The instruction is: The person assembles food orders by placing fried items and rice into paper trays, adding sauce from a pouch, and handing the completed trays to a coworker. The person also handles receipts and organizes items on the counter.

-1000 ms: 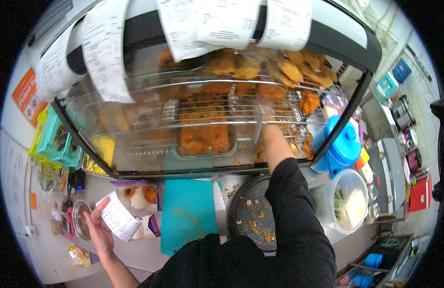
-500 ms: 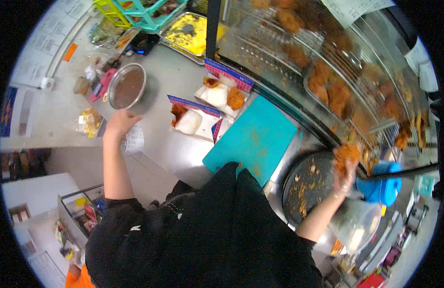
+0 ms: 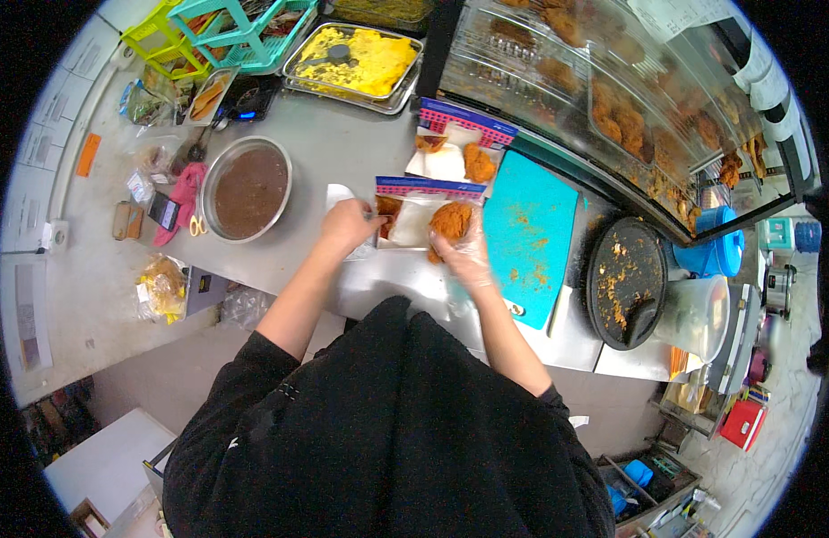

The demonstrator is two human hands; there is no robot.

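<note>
Right hand [image 3: 465, 251], in clear glove, grasps fried piece [image 3: 452, 220] over open box [image 3: 416, 218] on steel counter [image 3: 334, 148]; left hand [image 3: 347, 226] pinches box's left edge, fingers closed on it; second box [image 3: 455, 152] with food just behind; teal board [image 3: 529, 235] beside right hand; bowl [image 3: 247, 188] of brown sauce left of boxes; round black pan [image 3: 626, 280] right of board; display case [image 3: 629, 99] behind.

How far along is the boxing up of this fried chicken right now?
Done: the far box already holds a fried piece on its paper liner. In hand: the gloved right hand is setting a fried piece into the near box, which the bare left hand steadies at its edge. Left: both boxes are open, not yet closed.
</note>
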